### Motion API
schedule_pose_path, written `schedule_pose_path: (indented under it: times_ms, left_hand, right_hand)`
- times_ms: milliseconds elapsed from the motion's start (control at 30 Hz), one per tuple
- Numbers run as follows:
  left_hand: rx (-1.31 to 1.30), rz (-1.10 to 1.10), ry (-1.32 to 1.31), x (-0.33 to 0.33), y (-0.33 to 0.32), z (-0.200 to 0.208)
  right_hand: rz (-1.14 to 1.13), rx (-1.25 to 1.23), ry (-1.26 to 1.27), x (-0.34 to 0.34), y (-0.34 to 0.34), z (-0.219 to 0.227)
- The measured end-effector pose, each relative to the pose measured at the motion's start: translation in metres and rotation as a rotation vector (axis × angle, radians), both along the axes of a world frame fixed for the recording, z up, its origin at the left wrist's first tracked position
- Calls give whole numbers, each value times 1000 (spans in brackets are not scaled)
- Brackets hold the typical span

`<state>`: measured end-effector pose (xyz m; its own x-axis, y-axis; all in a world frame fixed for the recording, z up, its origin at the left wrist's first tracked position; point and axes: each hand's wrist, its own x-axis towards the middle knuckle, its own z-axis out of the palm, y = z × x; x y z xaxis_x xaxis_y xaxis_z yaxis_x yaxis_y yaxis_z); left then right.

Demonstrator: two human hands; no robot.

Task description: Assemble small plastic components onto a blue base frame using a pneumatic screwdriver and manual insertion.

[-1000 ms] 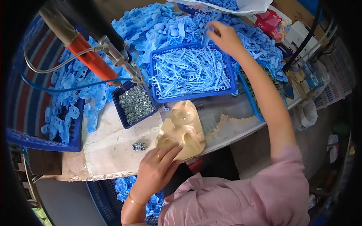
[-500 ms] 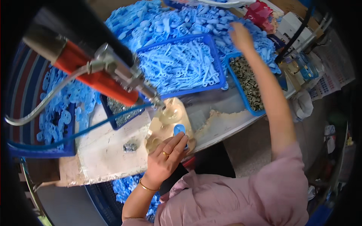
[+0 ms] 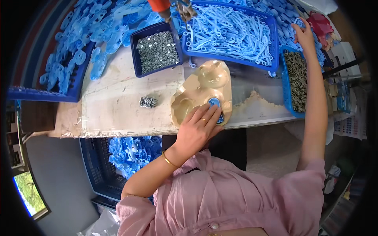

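Note:
In front of me a tan moulded fixture [image 3: 224,76] with rounded hollows lies at the table's front edge. A small blue plastic piece [image 3: 214,102] sits in its right part, partly covered by my fingers. My left hand [image 3: 200,125] rests flat over that piece, fingers stretched and close together. At the far right my right hand [image 3: 306,39] is stretched out over the heap of blue plastic parts [image 3: 284,13]. Its fingers are spread, and nothing shows clearly between them. Above the fixture hangs a power screwdriver with an orange body [image 3: 159,5] and a metal tip [image 3: 186,11].
A blue basket [image 3: 232,59] of light-blue sticks stands behind the fixture. Beside it are a dark-blue bin [image 3: 139,73] of small metal pieces and a blue tray [image 3: 286,94] of brownish metal clips. A silvery clump [image 3: 148,102] lies left. More blue parts fill a crate [image 3: 100,173] below.
The whole view has shifted, so the table sits higher and the screwdriver is now at the top edge. My left hand stays on the blue piece; my right hand remains at the heap, fingers now spread.

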<state>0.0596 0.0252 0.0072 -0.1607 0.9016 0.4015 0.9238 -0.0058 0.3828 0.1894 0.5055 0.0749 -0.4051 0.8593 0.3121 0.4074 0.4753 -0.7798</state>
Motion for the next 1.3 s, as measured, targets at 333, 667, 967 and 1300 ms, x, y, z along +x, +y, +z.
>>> schedule_pose_path:
  times_ms: [333, 667, 967, 1300]
  left_hand:
    - [255, 97, -9, -65, -36, 7]
    - [30, 918, 442, -296, -76, -41]
    - [-134, 844, 196, -283, -140, -36]
    - [217, 201, 26, -73, -83, 15]
  right_hand:
    - [808, -666, -197, -68, -317, -12]
    - [814, 466, -484, -88, -360, -43]
    - [742, 211, -220, -70, -361, -42]
    - [671, 436, 124, -60, -373, 10]
